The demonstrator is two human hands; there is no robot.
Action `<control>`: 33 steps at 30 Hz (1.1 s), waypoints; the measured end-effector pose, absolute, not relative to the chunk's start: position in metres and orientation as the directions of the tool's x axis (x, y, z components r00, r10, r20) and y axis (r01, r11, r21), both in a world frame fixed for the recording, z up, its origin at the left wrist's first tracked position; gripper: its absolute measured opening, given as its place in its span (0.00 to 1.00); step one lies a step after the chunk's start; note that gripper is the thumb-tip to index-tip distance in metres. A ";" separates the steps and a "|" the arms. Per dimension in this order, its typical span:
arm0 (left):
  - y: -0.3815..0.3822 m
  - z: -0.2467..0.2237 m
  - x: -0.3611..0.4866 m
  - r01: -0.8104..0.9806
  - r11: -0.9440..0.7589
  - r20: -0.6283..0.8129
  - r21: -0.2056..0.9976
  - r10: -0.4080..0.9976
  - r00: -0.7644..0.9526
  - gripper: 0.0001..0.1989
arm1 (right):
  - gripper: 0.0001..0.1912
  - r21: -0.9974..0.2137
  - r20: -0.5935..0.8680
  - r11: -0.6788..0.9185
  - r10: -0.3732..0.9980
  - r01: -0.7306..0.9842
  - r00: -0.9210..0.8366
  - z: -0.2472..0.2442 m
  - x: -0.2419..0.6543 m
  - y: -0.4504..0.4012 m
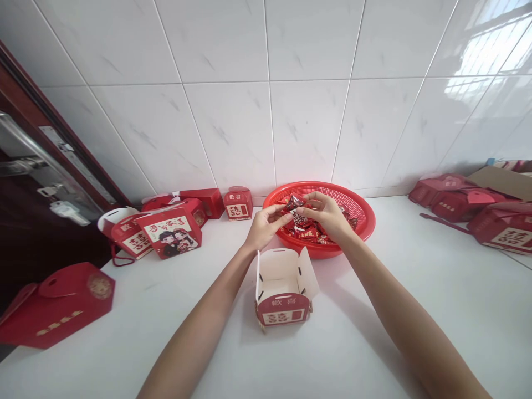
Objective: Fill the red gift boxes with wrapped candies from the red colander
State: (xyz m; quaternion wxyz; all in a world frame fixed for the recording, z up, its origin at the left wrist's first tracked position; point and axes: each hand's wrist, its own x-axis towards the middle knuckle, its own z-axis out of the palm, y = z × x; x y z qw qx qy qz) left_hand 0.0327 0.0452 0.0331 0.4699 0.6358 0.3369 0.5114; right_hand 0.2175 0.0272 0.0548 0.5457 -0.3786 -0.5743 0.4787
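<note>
Over a red plastic basket, my left hand and my right hand meet. Both have their fingers closed around a shiny red wrapped candy, part of which the fingers hide. More wrapped candies in red wrappers fill the bottom of the basket beneath. Directly in front of the basket, between my forearms, stands a small red and white gift box. Its top is open, its white inside shows, and cords hang at its sides. No candy can be made out inside it.
A closed red box stands by the tiled wall. Several more red boxes cluster on the left, with another box nearer me. Further red boxes sit at the right, beside a cardboard carton. A door with keys borders the left.
</note>
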 end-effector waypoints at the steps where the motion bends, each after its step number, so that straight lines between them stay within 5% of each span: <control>1: 0.044 0.034 0.033 -0.052 -0.335 0.336 0.941 0.906 0.257 0.18 | 0.20 -0.961 0.268 0.257 0.957 -0.103 -0.112 0.054 0.218 0.027; 12: 0.048 0.029 0.034 -0.068 -0.351 0.357 0.934 0.901 0.246 0.20 | 0.18 -0.962 0.273 0.273 0.961 -0.014 -0.036 0.056 0.219 0.033; 15: 0.048 0.029 0.033 -0.072 -0.352 0.358 0.933 0.900 0.250 0.21 | 0.13 -0.928 0.270 0.261 0.963 0.265 -0.002 0.049 0.229 0.042; 19: 0.047 0.029 0.032 -0.068 -0.353 0.358 0.933 0.898 0.257 0.20 | 0.03 -0.775 0.181 0.266 0.963 0.574 -0.201 0.040 0.242 0.045; 26: 0.046 0.029 0.031 -0.057 -0.354 0.356 0.934 0.898 0.258 0.19 | 0.15 -0.683 0.061 0.335 0.912 0.649 -0.406 0.039 0.237 0.041; 33: 0.047 0.029 0.031 -0.069 -0.334 0.341 0.940 0.908 0.243 0.21 | 0.14 -0.701 0.199 0.305 0.952 0.645 -0.234 0.045 0.245 0.044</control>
